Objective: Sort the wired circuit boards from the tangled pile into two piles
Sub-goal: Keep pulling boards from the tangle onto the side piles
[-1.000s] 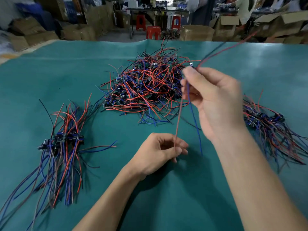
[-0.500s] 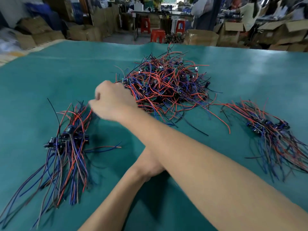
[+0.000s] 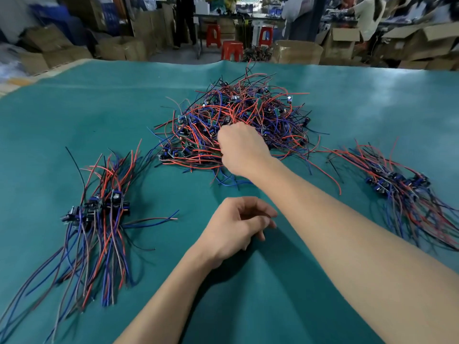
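Note:
The tangled pile of red, blue and black wires with small circuit boards lies in the middle of the green table. One sorted pile of wired boards lies at the left, another sorted pile at the right. My right hand reaches into the near side of the tangled pile, knuckles up and fingers curled down among the wires; its fingertips are hidden. My left hand rests on the table in front of the pile, fingers loosely curled, holding nothing.
The green table cover stretches to a far edge with a ripple in it. Beyond stand cardboard boxes, red stools and people at benches. A loose red and blue wire pair sticks out right of the left pile.
My right hand carried a wired board from mid-air to the left pile, let it go, and has swung back into the tangled pile. My left hand stayed put and no longer pinches a wire.

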`<state>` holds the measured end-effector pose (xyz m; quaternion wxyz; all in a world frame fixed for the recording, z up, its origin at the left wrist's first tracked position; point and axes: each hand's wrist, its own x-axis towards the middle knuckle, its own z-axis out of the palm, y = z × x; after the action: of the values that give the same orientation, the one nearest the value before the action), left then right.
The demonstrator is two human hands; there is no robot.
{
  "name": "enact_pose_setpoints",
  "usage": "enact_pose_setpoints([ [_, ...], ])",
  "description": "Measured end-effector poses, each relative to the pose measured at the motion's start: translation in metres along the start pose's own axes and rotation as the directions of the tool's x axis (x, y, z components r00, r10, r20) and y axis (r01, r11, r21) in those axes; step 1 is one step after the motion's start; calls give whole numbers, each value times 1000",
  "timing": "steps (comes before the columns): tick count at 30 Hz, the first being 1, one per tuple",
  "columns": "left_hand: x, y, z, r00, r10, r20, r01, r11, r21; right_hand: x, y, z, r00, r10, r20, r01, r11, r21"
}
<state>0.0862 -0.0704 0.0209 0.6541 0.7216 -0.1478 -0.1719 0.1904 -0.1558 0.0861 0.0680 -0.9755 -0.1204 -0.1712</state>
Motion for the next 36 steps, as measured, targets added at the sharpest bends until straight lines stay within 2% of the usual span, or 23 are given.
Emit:
enact_pose_setpoints([
  [1, 0, -1, 1, 1000, 6, 2, -6, 1000, -27, -5, 9, -4, 999, 47, -5, -46, 999, 29],
  [4, 3, -2, 2, 994, -4, -112, -9, 993, -117, -26, 49, -18, 978, 206, 0, -203, 964, 171],
  [6, 5, 1, 2, 980, -22, -197, -22, 976, -218, -46, 76, -28, 962, 273, 14, -266, 924, 276],
  [7, 6, 1, 2, 972, -42, -230, -25, 959, -283, -58, 88, -33, 953, 300, 42, -292, 875, 386],
  [8, 8, 2, 2, 964, -67, -258, -30, 934, -355, -72, 97, -38, 943, 313, 111, -320, 770, 552],
  [9, 8, 3, 3, 956, -93, -278, -36, 904, -426, -87, 103, -42, 937, 287, 198, -338, 614, 713],
  [10, 9, 5, 3, 950, -116, -290, -44, 869, -493, -101, 107, -44, 933, 231, 276, -356, 482, 801],
  [11, 10, 6, 2, 947, -131, -292, -53, 835, -548, -113, 109, -43, 930, 153, 334, -368, 416, 832],
  [12, 10, 7, 1, 947, -140, -289, -61, 807, -588, -123, 109, -42, 915, 73, 397, -391, 408, 825],
  [15, 10, 8, -5, 958, -119, -261, -78, 767, -636, -133, 101, -35, 823, -108, 557, -451, 472, 758],
  [19, 9, 6, -12, 954, -146, -263, -74, 734, -675, -132, 94, -30, 796, -100, 598, -495, 462, 736],
  [23, 9, 6, -18, 973, -144, -182, -35, 686, -727, -133, 90, -29, 768, -129, 628, -475, 544, 692],
  [28, 9, 4, -19, 976, -138, -167, -17, 718, -695, -130, 82, -24, 846, -101, 523, -401, 526, 750],
  [31, 9, 4, -19, 987, -99, -128, -10, 753, -658, -127, 77, -22, 928, 39, 371, -342, 483, 806],
  [32, 8, 5, -18, 992, -75, -100, -7, 768, -640, -126, 74, -20, 948, 71, 310, -300, 524, 797],
  [34, 7, 6, -15, 998, -35, -58, -6, 806, -592, -126, 67, -15, 967, 58, 248, -221, 678, 701],
  [35, 7, 6, -14, 999, -20, -51, -13, 822, -569, -126, 63, -13, 965, 36, 260, -205, 722, 661],
  [36, 7, 5, -13, 999, -8, -54, -23, 833, -553, -126, 60, -12, 955, 17, 298, -219, 719, 659],
])
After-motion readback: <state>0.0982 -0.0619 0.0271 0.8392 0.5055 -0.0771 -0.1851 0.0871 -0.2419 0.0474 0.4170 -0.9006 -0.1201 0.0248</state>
